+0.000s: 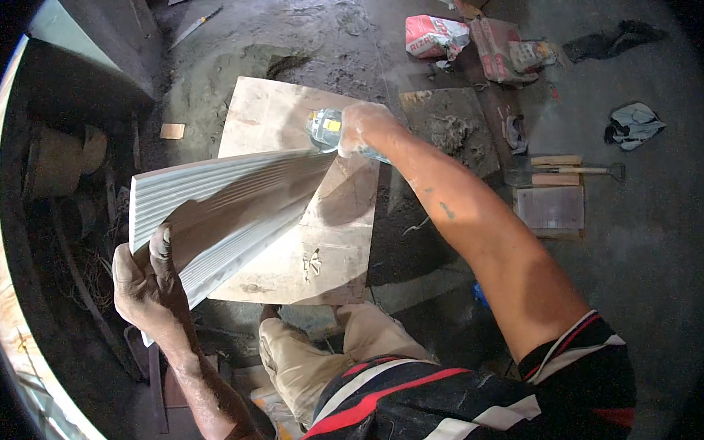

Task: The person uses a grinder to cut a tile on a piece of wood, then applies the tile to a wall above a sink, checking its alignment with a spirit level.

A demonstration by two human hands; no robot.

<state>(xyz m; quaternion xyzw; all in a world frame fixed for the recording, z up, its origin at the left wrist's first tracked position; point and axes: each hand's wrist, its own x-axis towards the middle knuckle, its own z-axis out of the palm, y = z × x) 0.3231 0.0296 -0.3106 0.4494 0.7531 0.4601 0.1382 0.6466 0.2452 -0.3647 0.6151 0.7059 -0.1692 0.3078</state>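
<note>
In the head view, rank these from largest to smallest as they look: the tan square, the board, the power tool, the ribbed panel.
1. Board, though partly covered
2. Ribbed panel, its size helped by nearness to the camera
3. Power tool, partly hidden by the right hand
4. Tan square

Bare, dust-coated left hand (153, 295), digits upward, bent in a grip, bare left forearm (211, 394) slanting up from the lower edge, bare, pale-dusted right hand (368, 125), curled in a grasp, bare, dark-marked right arm (482, 232) extended forward and inward.
</note>
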